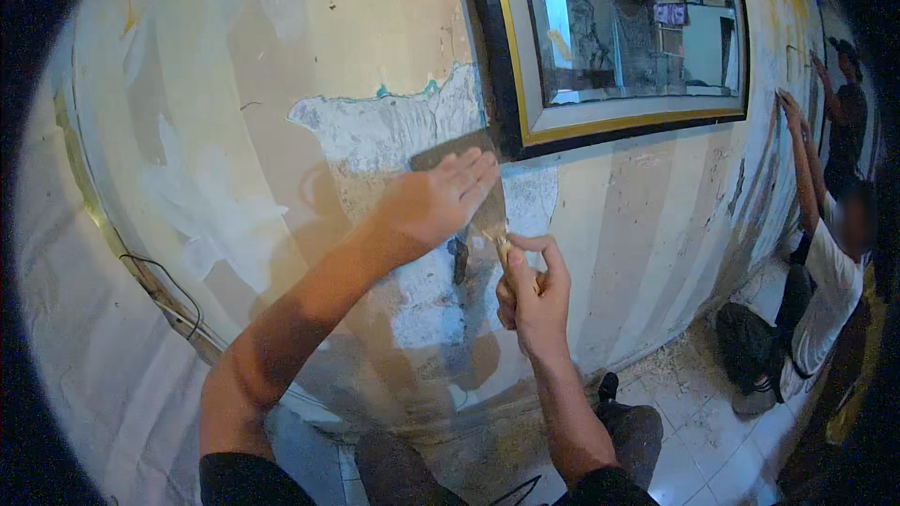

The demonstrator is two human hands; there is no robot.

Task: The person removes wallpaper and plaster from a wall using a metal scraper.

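Observation:
My left hand (450, 189) is stretched out flat, fingers together, in front of a patched part of the wall (375, 126) where pale grey and white shows through the striped paint. A dark brown, flat, straight-edged piece (450, 147) shows just above its fingers; I cannot tell whether the hand presses on it. Lower and to the right, my right hand (536, 295) is closed around a slim tan handle (504, 251) that points up at the wall. The working end of this tool is too blurred to make out. Below the left hand, a dark hole or mark (459, 260) shows in the wall.
A black-and-gold framed mirror (637, 126) hangs just above right of my hands. A thin cable (178, 295) runs along the left edge. At far right, a crouching person (825, 281) reaches to the wall. Debris lies on the tiled floor (717, 431).

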